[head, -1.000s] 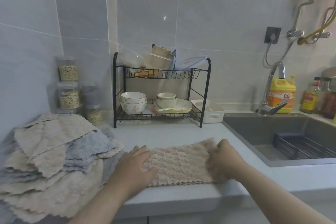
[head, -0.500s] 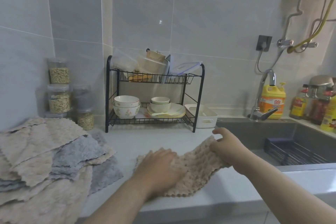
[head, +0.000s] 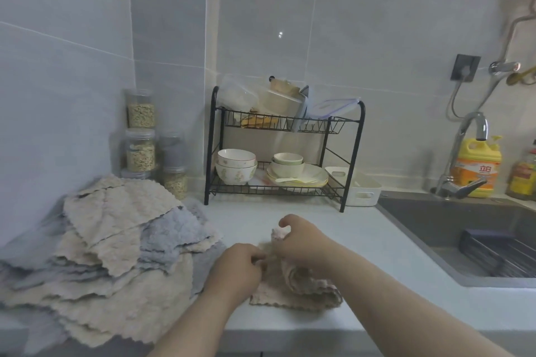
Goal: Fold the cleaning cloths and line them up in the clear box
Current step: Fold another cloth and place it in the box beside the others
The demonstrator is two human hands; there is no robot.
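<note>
A second ago the beige cloth (head: 272,294) lay spread on the worktop (head: 377,264). Now the right hand (head: 304,243), pinching 1 edge, has carried it across to the left hand (head: 235,269), whose curled fingers grip the other edge. I'd say that's 1 fold nearly made, while the pile of cloths (head: 116,240) waits.

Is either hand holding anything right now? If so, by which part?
Both hold the beige cloth. The right hand grips its turned-over far corner, raised above the rest of it. The left hand pinches its left edge.
</note>
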